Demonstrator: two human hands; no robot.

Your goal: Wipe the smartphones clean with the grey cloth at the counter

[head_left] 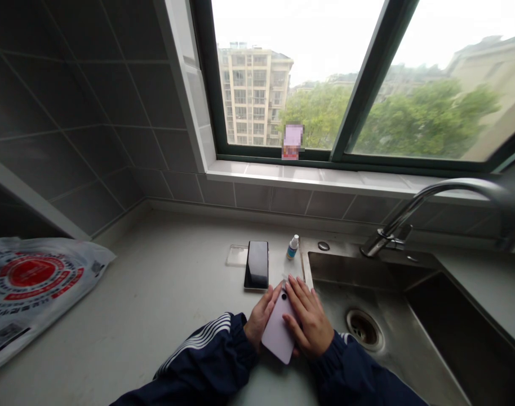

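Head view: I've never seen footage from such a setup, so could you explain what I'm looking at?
There is no machine here. A camera worn on a person's head looks forward and down, and this is its only picture. The left hand and right hand are the wearer's own, both bare. The left holds a pale device along one edge; the right lies over the other edge, fingers stretched out. On the counter are a black phone, a clear flat piece by it, a small bottle and, far left, a bag. To the right is a sink with a tap.
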